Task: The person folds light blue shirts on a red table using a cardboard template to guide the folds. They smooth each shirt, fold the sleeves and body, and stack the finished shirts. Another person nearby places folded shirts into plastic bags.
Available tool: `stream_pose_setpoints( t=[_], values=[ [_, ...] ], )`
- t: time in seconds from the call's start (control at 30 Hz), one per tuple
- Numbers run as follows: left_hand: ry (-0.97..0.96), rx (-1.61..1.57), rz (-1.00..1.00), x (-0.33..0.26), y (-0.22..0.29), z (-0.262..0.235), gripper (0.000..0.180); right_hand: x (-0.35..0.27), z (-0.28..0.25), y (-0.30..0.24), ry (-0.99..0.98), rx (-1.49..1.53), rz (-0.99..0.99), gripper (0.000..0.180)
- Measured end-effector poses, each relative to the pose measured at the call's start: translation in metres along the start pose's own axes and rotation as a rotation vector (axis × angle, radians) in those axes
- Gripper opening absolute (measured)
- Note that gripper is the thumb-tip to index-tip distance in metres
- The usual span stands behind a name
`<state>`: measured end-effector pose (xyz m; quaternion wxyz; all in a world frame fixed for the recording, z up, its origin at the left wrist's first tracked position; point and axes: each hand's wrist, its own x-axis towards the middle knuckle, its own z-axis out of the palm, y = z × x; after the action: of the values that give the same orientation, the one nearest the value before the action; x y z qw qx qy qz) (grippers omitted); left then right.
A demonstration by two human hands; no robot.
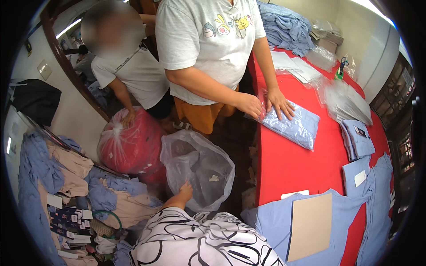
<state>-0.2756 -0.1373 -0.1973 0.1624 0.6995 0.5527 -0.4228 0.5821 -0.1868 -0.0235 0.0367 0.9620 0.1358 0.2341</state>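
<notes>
My left hand [183,193] reaches out from a white sleeve with black line patterns at the lower middle. Its fingers are closed on the near left rim of a large clear plastic bag [222,170]. The bag stands wide-mouthed on the floor, with a small pale scrap [214,178] inside. My right hand does not show. Nearest on the right, a light blue garment [270,210] lies spread on the red-covered table [284,166], with a tan cardboard sheet [310,226] on it.
Across from me, a person's two hands press a clear-bagged blue garment [297,126]. Another person grips a knotted bag of red items [131,144]. Blue and beige garments [117,197] heap at left. Folded blue garments [357,139] and plastic sleeves [348,102] line the table's far side.
</notes>
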Motion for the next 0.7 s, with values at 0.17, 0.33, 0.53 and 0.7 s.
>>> stream_pose_setpoints(
  t=[0.17, 0.33, 0.53, 0.7],
  values=[
    [-0.072, -0.389, -0.427, -0.036, -0.033, 0.016, 0.033, 0.001, 0.002, 0.008, -0.049, 0.043, 0.015, 0.061],
    [-0.495, -0.199, -0.689, -0.081, -0.097, 0.025, 0.027, 0.023, -0.007, 0.009, -0.135, 0.093, 0.065, 0.065],
    [-0.654, -0.427, -1.013, -0.141, -0.188, 0.015, 0.027, 0.031, 0.009, 0.023, -0.182, 0.08, 0.098, 0.066],
    [-0.554, -0.72, -0.984, -0.149, -0.2, 0.09, 0.034, 0.032, 0.002, 0.013, -0.143, 0.103, 0.09, 0.065]
  ],
)
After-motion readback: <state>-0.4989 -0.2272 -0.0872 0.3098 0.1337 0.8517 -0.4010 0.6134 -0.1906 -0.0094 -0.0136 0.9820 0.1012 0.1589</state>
